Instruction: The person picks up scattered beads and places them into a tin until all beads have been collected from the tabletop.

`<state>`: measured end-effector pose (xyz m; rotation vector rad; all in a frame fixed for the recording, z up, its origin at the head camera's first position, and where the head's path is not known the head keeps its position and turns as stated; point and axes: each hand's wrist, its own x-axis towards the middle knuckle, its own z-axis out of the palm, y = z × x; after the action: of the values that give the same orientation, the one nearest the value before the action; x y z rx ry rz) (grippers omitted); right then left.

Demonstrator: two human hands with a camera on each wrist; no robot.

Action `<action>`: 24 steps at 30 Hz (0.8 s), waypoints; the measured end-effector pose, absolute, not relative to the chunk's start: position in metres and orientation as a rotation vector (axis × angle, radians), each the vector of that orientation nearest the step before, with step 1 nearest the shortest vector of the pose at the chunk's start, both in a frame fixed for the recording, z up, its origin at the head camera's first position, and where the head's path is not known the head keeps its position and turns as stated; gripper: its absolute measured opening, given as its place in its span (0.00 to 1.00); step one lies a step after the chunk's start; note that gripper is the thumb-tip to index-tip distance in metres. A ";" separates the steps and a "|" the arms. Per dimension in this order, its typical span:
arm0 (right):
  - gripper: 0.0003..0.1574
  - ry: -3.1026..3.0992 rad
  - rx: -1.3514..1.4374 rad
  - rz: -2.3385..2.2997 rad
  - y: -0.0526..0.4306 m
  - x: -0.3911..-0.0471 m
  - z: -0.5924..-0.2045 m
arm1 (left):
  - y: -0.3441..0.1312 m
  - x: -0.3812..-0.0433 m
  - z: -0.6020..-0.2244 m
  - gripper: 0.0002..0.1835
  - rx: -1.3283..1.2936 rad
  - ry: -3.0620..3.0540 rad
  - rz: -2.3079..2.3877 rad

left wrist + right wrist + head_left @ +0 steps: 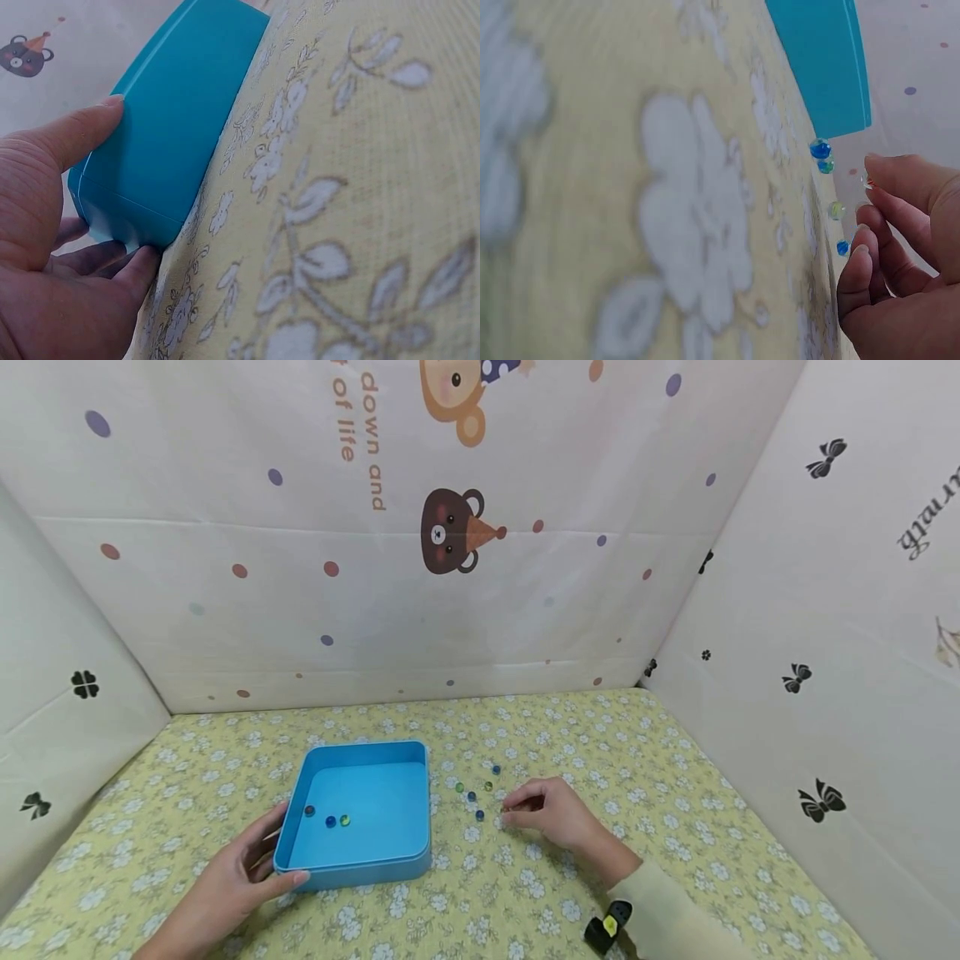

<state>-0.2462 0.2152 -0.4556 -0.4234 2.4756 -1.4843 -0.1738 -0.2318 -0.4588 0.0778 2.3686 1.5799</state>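
A blue square box (390, 864) sits on the cloth, its wall also showing in the left wrist view. My left hand (234, 878) grips its near left corner, thumb on the front rim and fingers along the left side. Inside the box lie a brownish marble (310, 811), a blue marble (331, 821) and a yellow-green marble (345, 820). To the right of the box, my right hand (553, 814) pinches a clear marble with a reddish streak (868, 180) between thumb and index finger. Just left of that hand are several loose marbles, among them a blue marble (480, 816) and a green marble (460, 787).
A yellow floral cloth (600, 760) covers the table. Printed white sheets stand as a back wall (375, 610), with a left wall (60, 735) and a right wall (750, 710). A dark band with a yellow piece (609, 927) is at the right sleeve.
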 end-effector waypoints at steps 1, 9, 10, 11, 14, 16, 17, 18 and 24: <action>0.13 2.468 -0.418 -1.501 0.215 -0.246 -0.455 | -0.232 -0.174 -0.459 0.59 0.078 2.365 1.585; 0.16 2.466 -0.465 -1.597 0.208 -0.243 -0.456 | -0.232 -0.174 -0.459 0.59 0.074 2.351 1.592; 0.16 2.468 -0.471 -1.611 0.207 -0.243 -0.456 | -0.232 -0.174 -0.459 0.59 0.073 2.353 1.588; 0.16 2.459 -0.474 -1.635 0.205 -0.244 -0.456 | -0.233 -0.174 -0.458 0.59 0.071 2.354 1.586; 0.17 2.434 -0.486 -1.699 0.202 -0.244 -0.456 | -0.233 -0.174 -0.458 0.59 0.067 2.361 1.574; 0.18 2.415 -0.498 -1.739 0.199 -0.243 -0.456 | -0.233 -0.174 -0.458 0.59 0.066 2.365 1.568; 0.19 2.403 -0.504 -1.758 0.197 -0.243 -0.455 | -0.233 -0.175 -0.458 0.59 0.066 2.366 1.567; 0.20 2.398 -0.511 -1.769 0.196 -0.243 -0.455 | -0.233 -0.175 -0.458 0.59 0.067 2.366 1.567; 0.20 2.374 -0.574 -1.818 0.188 -0.242 -0.454 | -0.232 -0.175 -0.457 0.59 0.075 2.361 1.578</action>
<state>-0.2419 0.1879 -0.4543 -0.5740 2.3737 -1.8184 -0.1748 -0.2324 -0.4570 0.0752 2.3607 1.5780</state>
